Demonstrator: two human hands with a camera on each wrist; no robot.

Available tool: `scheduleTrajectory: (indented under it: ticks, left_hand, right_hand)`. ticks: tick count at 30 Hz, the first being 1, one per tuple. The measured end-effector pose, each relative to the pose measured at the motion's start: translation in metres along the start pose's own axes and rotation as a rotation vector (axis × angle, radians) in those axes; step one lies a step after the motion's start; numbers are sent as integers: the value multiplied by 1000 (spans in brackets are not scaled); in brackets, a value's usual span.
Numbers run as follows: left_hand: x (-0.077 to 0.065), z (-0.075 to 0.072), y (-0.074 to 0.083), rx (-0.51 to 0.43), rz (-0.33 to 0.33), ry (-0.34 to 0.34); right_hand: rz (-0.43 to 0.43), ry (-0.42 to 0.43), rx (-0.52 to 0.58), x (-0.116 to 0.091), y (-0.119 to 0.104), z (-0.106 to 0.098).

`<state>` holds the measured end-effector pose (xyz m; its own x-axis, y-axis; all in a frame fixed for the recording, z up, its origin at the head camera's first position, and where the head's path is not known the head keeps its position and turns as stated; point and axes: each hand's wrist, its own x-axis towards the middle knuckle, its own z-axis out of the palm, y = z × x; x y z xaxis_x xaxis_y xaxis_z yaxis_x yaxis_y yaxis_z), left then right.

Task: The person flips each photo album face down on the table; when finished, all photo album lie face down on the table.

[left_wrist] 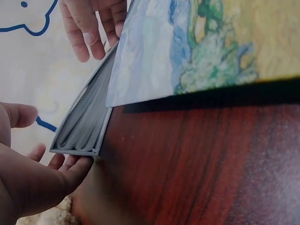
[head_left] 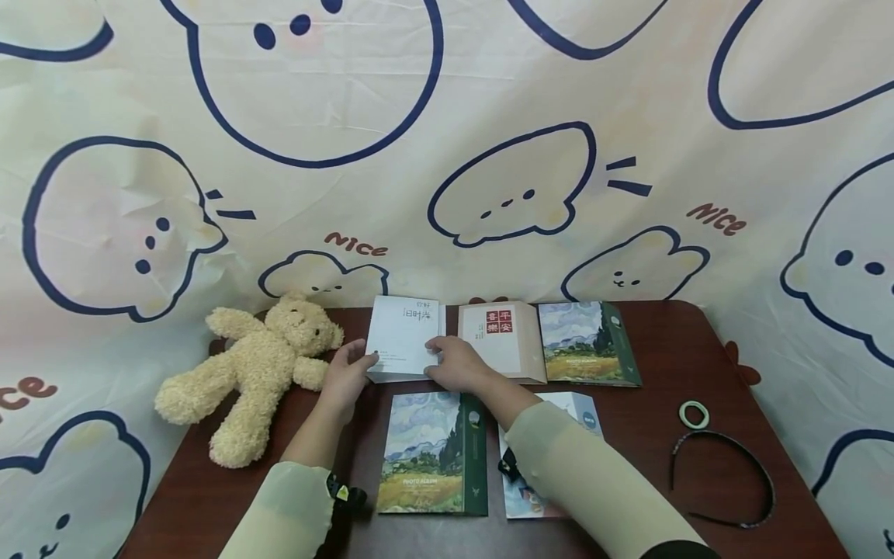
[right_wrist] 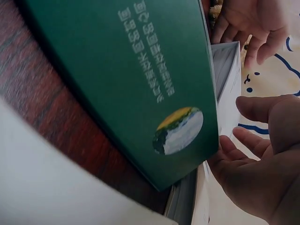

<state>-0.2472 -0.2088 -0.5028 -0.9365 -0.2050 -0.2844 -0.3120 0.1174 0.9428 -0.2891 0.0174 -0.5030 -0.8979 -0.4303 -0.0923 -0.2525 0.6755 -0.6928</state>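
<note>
A white book-like photo album [head_left: 405,330] with dark characters on its cover lies near the table's far edge. At its left side is my left hand [head_left: 347,374], fingers touching the edge. Beside its right edge is my right hand [head_left: 457,365]. In the left wrist view the left thumb stands raised off the grey-white album [left_wrist: 77,126], whose page edges show. The right wrist view shows the right thumb apart from the cover too, its fingertips partly hidden behind a green album spine [right_wrist: 140,79]. Nearer to me lies a landscape-painted photo album [head_left: 422,450].
A cream teddy bear [head_left: 261,380] lies at the left. Right of the white album are one with red characters [head_left: 499,349] and another painted album [head_left: 576,345]. A pale blue album [head_left: 520,497] is partly under my right sleeve. A tape roll [head_left: 694,415] and black headband [head_left: 768,485] lie rightward.
</note>
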Motion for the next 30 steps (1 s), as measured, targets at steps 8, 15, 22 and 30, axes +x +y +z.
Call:
scheduleTrajectory:
  ticks: [8, 15, 22, 30]
  left_hand:
    - [1, -2, -6, -48, -16, -32]
    - [3, -2, -8, -79, -38, -32]
    - [4, -2, -9, -94, -36, -28]
    - [-2, -4, -4, -71, -10, -36]
  right_hand:
    - [-29, -18, -77, 1, -7, 3]
    - [-20, -30, -79, -1, -7, 4]
    - [-16, -28, -83, -2, -7, 3]
    - [-19, -32, -94, -3, -9, 2]
